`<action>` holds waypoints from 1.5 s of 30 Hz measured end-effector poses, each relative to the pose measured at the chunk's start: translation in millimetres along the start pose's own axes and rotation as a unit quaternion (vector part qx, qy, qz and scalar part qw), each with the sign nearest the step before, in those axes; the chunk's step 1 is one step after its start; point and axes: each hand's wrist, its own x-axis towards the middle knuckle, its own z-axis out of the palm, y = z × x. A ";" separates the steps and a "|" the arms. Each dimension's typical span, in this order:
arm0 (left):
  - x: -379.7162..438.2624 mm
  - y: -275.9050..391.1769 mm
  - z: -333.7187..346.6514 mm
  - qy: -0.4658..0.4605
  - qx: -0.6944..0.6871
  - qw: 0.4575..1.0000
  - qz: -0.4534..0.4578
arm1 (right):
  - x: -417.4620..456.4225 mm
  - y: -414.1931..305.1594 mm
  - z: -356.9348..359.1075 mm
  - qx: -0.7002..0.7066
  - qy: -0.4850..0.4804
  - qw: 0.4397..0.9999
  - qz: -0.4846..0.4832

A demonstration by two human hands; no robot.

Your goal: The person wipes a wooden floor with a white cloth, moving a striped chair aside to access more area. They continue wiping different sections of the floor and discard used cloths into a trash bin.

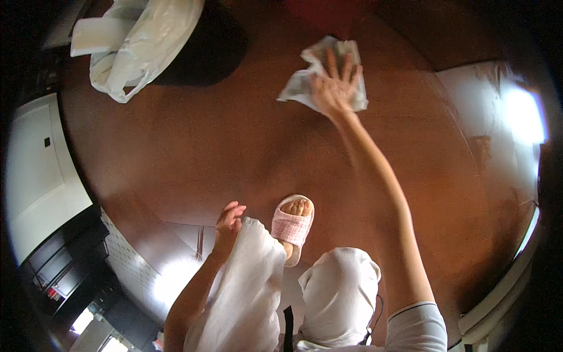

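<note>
My right hand (pixel 336 90) is stretched far forward, its fingers spread flat on top of a crumpled white cloth (pixel 300 84). Beneath the cloth is a reddish-brown, glossy wood-look floor (pixel 211 145). The hand looks slightly blurred. Beside my bent left knee, my left hand (pixel 229 216) hangs with loosely curled fingers and nothing in it. White trousers (pixel 246 286) cover both my legs. Between the knees a foot shows in a pink-and-white open-toed slipper (pixel 294 229); the other foot is hidden.
A whitish plastic bag (pixel 149 48) with pale contents, partly inside it, is at the upper left, next to a dark round shape (pixel 211 53). A white door or panel (pixel 42 163) borders the floor on the left. Bright light reflects off the floor at right.
</note>
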 end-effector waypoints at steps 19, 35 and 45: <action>12.1 -1.5 41.8 -0.014 0.005 1.000 0.004 | -265.8 32.3 -13.5 0.147 -0.018 0.989 -0.016; 140.2 265.0 150.5 -0.245 0.411 0.820 0.314 | -595.2 171.1 33.0 -0.031 0.070 0.680 0.729; 180.1 342.5 368.8 -0.266 0.525 0.784 0.198 | -585.2 187.0 8.1 0.003 0.029 0.688 0.725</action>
